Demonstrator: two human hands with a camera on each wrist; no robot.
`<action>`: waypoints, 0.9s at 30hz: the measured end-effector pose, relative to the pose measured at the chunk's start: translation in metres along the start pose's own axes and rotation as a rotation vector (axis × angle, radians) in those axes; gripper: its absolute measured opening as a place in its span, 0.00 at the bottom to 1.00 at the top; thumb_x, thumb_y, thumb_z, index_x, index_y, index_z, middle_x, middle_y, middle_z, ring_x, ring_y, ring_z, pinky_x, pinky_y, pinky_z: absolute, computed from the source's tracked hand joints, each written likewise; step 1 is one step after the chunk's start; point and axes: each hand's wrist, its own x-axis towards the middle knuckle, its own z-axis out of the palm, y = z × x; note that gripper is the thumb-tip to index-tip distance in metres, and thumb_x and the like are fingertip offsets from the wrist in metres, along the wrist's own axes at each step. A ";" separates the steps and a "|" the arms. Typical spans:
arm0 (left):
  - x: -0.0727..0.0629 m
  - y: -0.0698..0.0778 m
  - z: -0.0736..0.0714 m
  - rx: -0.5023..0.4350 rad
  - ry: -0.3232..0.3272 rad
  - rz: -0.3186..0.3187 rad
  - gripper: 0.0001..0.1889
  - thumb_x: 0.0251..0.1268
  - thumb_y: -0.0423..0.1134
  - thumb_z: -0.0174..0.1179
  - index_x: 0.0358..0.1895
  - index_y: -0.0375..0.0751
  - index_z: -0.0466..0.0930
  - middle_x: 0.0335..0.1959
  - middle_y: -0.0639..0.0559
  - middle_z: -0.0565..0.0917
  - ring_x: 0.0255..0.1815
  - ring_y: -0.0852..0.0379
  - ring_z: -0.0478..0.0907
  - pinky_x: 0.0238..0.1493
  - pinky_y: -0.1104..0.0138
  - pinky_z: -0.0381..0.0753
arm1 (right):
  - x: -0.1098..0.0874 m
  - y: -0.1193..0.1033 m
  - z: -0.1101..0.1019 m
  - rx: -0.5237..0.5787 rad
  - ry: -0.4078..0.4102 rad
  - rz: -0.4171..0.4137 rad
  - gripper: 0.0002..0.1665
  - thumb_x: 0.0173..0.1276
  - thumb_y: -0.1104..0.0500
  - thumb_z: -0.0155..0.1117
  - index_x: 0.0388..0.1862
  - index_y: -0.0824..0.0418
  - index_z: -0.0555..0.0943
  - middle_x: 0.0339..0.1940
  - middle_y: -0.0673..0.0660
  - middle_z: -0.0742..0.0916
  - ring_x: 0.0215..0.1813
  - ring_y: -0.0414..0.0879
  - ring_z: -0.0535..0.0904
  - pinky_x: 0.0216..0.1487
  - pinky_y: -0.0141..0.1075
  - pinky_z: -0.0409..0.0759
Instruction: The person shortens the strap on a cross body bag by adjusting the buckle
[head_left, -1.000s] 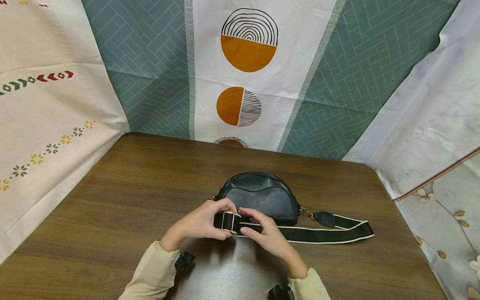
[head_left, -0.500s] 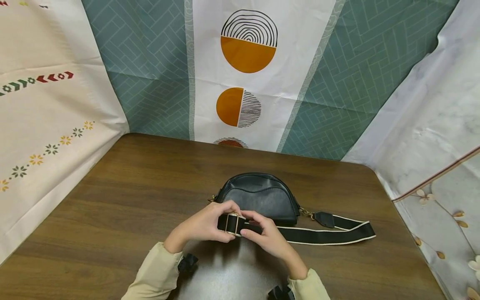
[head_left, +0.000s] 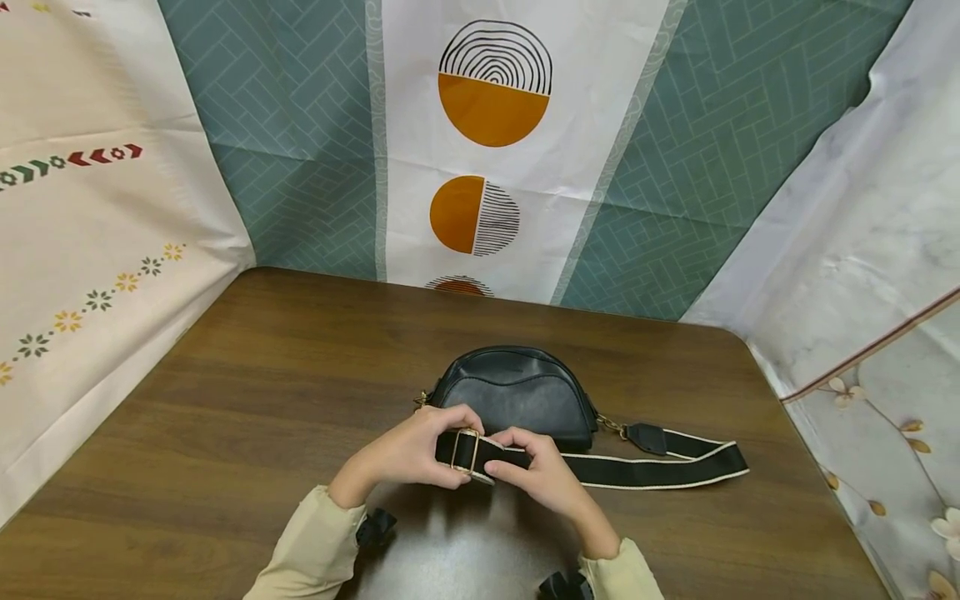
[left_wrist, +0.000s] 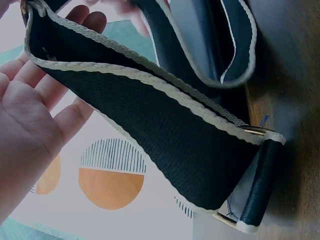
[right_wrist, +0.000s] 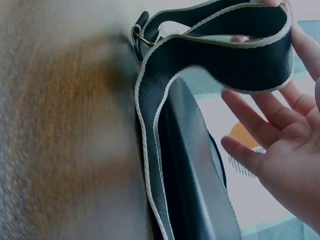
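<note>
Above the table, my left hand (head_left: 412, 450) pinches a black strap (head_left: 648, 473) with cream edges between thumb and forefinger, at its gold slide buckle (head_left: 454, 454). My right hand (head_left: 540, 471) holds the same strap just to the right, thumb at the lower edge and forefinger at the upper. The right wrist view has the strap (right_wrist: 240, 62) looping through the right fingertips. A long fold of strap (left_wrist: 160, 120) hangs from the left fingers, with a gold-ended fitting (left_wrist: 257, 131) at its lower end. Behind both hands sits a black half-moon handbag (head_left: 517, 392).
On the bag's right side, a gold clasp (head_left: 613, 427) joins a leather strap tab (head_left: 647, 438). Another gold clasp (head_left: 422, 401) shows on its left side. The brown wooden table (head_left: 247, 433) meets a patterned cloth backdrop (head_left: 300, 167) behind.
My left hand has shifted slightly right with the buckle. The right fingers closed in on the strap beside it, and a short fold of strap now stands out beyond the buckle.
</note>
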 end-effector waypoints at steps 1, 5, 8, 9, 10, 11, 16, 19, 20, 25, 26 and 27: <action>0.000 0.000 0.000 -0.001 -0.002 -0.001 0.19 0.40 0.31 0.64 0.40 0.46 0.71 0.27 0.61 0.78 0.22 0.63 0.72 0.22 0.71 0.74 | 0.000 -0.001 0.000 0.004 0.004 0.002 0.04 0.56 0.69 0.62 0.30 0.64 0.77 0.31 0.49 0.81 0.37 0.39 0.75 0.39 0.39 0.74; 0.000 -0.001 0.000 0.009 -0.003 0.007 0.19 0.42 0.32 0.64 0.40 0.45 0.71 0.28 0.61 0.78 0.22 0.65 0.71 0.22 0.73 0.73 | 0.001 -0.012 -0.002 0.029 0.012 -0.029 0.07 0.54 0.74 0.61 0.23 0.66 0.74 0.23 0.46 0.76 0.28 0.35 0.70 0.29 0.31 0.70; 0.000 -0.001 -0.001 0.018 -0.001 0.009 0.18 0.42 0.33 0.65 0.40 0.45 0.71 0.27 0.61 0.78 0.22 0.66 0.71 0.23 0.73 0.73 | 0.001 -0.021 -0.002 0.069 0.012 -0.029 0.05 0.54 0.75 0.59 0.23 0.69 0.74 0.20 0.49 0.78 0.25 0.33 0.70 0.24 0.28 0.70; 0.000 -0.001 -0.001 0.021 0.000 0.005 0.19 0.42 0.34 0.66 0.40 0.45 0.71 0.27 0.62 0.78 0.23 0.66 0.71 0.23 0.73 0.73 | 0.001 -0.024 -0.002 0.083 0.010 -0.022 0.05 0.55 0.75 0.59 0.23 0.70 0.74 0.19 0.50 0.78 0.23 0.33 0.71 0.23 0.27 0.70; 0.000 0.000 -0.001 0.023 0.000 -0.001 0.19 0.42 0.35 0.67 0.40 0.46 0.71 0.27 0.62 0.78 0.23 0.66 0.72 0.24 0.73 0.73 | 0.001 -0.025 -0.002 0.090 0.010 -0.017 0.04 0.55 0.75 0.58 0.24 0.71 0.74 0.19 0.52 0.79 0.22 0.33 0.71 0.22 0.27 0.71; 0.000 0.000 0.000 0.026 0.002 -0.009 0.19 0.42 0.36 0.67 0.40 0.46 0.72 0.27 0.62 0.78 0.23 0.66 0.72 0.25 0.73 0.73 | 0.001 -0.025 -0.002 0.097 0.011 -0.011 0.03 0.56 0.75 0.58 0.25 0.72 0.75 0.18 0.54 0.79 0.21 0.33 0.72 0.20 0.28 0.71; 0.001 0.001 0.000 0.069 0.024 -0.032 0.20 0.42 0.40 0.70 0.41 0.46 0.73 0.29 0.62 0.78 0.27 0.66 0.73 0.29 0.72 0.73 | 0.001 -0.026 -0.002 0.065 0.042 -0.004 0.03 0.58 0.75 0.55 0.27 0.73 0.77 0.20 0.60 0.80 0.23 0.35 0.74 0.22 0.30 0.74; 0.001 0.000 0.001 0.156 0.060 0.010 0.21 0.41 0.42 0.70 0.42 0.44 0.75 0.35 0.60 0.78 0.36 0.64 0.72 0.37 0.71 0.72 | 0.001 -0.026 -0.003 0.048 0.058 -0.001 0.04 0.58 0.75 0.55 0.26 0.74 0.77 0.20 0.61 0.80 0.23 0.34 0.73 0.23 0.29 0.74; 0.001 -0.001 0.001 0.199 0.075 0.031 0.21 0.41 0.43 0.70 0.42 0.44 0.76 0.37 0.59 0.77 0.38 0.63 0.71 0.39 0.70 0.71 | 0.001 -0.025 -0.003 0.046 0.062 -0.020 0.04 0.57 0.76 0.55 0.26 0.75 0.77 0.21 0.61 0.80 0.25 0.34 0.73 0.24 0.29 0.74; 0.003 0.000 0.000 0.338 0.134 0.111 0.22 0.39 0.46 0.69 0.41 0.40 0.80 0.41 0.56 0.75 0.45 0.59 0.68 0.43 0.65 0.67 | 0.001 -0.012 -0.003 0.047 0.092 -0.058 0.04 0.55 0.78 0.56 0.26 0.75 0.78 0.24 0.62 0.81 0.28 0.34 0.74 0.26 0.28 0.74; 0.004 0.001 0.000 0.346 0.135 0.112 0.22 0.39 0.46 0.69 0.41 0.40 0.80 0.40 0.56 0.76 0.44 0.59 0.68 0.42 0.65 0.68 | 0.001 -0.009 -0.003 0.066 0.089 -0.048 0.04 0.56 0.78 0.56 0.28 0.76 0.78 0.24 0.62 0.81 0.27 0.34 0.75 0.25 0.29 0.75; 0.004 0.002 0.000 0.344 0.132 0.110 0.22 0.40 0.45 0.69 0.42 0.39 0.80 0.40 0.56 0.76 0.43 0.59 0.69 0.42 0.65 0.68 | 0.001 -0.006 -0.003 0.086 0.084 -0.026 0.04 0.57 0.77 0.55 0.29 0.77 0.78 0.24 0.62 0.82 0.25 0.35 0.75 0.24 0.30 0.75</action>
